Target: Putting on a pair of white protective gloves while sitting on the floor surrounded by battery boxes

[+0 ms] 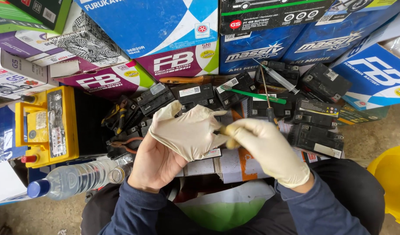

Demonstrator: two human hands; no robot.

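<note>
- The left hand (165,152) is half covered by a loose cream glove (189,130); its fingers are spread inside, the palm and wrist left bare.
- The glove's edge is pinched by the right hand (265,150) (already gloved) and held directly over the small black batteries (317,130).
- A green toothbrush (252,94) and a syringe (280,78) are seen lying on those batteries.
- Left of the batteries, a yellow battery (47,126) and a clear water bottle (73,178) are seen.
</note>
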